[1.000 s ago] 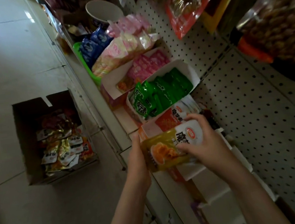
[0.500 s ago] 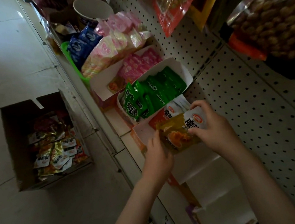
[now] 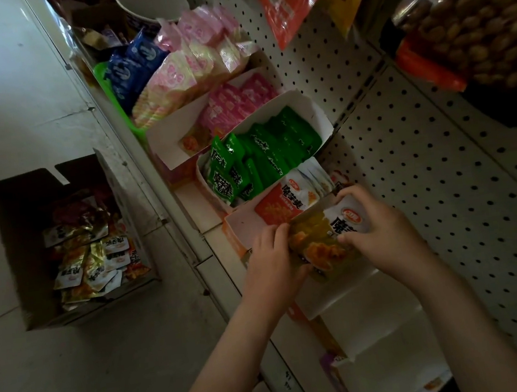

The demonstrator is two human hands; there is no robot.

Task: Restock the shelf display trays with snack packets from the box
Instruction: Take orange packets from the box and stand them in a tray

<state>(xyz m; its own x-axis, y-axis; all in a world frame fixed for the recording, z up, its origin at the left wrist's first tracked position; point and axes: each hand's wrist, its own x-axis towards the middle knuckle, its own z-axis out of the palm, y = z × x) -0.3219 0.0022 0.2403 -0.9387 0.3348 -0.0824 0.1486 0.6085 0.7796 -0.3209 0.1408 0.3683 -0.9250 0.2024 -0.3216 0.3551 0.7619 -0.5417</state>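
Box [image 3: 23, 231] on the floor at 9 o'clock of frame, flaps open. Loose snack packets [image 3: 93, 265] are heaped in its right half. Left hand [image 3: 271, 267] is just right of centre, fingers curled onto the left edge of the yellow packets [image 3: 321, 243], gripping. Yellow packets sit over the near end of the orange-edged tray [image 3: 243, 227], tilted, white end toward 2 o'clock. Can't tell how many are in the grip. Orange packets [image 3: 281, 204] lie in that same tray at 11 o'clock of the held ones, touching them. Green packets [image 3: 265, 159] fill the next tray, further toward 11 o'clock. Right hand [image 3: 383, 229] at 3 o'clock of the yellow packets, thumb and fingers clamped across the white end. Pegboard [image 3: 441, 157] at far right.
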